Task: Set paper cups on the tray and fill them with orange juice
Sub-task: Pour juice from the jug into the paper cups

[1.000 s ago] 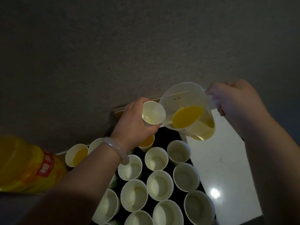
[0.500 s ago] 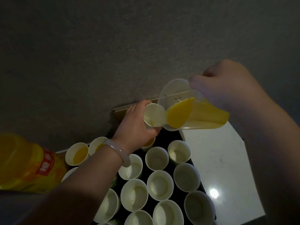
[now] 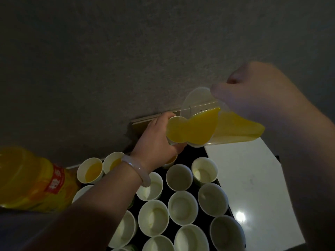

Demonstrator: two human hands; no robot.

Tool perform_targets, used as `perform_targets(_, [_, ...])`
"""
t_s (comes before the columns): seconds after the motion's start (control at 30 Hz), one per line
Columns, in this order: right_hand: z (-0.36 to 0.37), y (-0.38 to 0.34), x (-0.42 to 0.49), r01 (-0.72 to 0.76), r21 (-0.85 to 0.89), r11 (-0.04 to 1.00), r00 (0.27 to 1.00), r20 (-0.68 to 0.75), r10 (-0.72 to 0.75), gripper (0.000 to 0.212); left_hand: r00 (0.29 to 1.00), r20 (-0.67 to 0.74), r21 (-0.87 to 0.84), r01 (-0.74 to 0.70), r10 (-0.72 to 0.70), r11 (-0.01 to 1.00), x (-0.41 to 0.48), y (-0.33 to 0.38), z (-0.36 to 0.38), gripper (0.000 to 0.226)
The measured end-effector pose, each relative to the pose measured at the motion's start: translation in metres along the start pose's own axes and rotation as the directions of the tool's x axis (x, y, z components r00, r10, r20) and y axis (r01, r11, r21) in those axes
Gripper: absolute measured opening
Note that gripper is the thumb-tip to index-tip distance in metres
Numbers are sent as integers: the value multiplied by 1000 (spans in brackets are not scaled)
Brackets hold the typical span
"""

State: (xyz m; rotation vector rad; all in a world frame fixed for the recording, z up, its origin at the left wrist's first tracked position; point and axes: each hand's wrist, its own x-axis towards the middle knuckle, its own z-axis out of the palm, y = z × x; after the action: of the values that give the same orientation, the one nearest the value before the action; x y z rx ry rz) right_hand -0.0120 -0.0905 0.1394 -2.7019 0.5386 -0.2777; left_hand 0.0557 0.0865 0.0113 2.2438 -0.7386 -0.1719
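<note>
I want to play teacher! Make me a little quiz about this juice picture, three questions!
1. True or false: the left hand holds the paper cup being filled.
2. What does the right hand tip? A) clear jug B) spoon C) kettle
3. Fill in: the big juice bottle is at the ___ edge of the view.

Key: 1 true; 2 A; 3 left.

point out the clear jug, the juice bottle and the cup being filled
clear jug (image 3: 235, 130), head view, on its juice-filled side wall
juice bottle (image 3: 27, 178), head view, on its yellow body
held cup (image 3: 176, 131), head view, on its juice-filled mouth
</note>
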Motion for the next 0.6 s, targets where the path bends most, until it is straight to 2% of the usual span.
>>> perform_targets(0.6, [-7,-9,3,-2,-34,999,1000,10,3,41,999,21,-51,28,-27,998,-2,-1,-2,68])
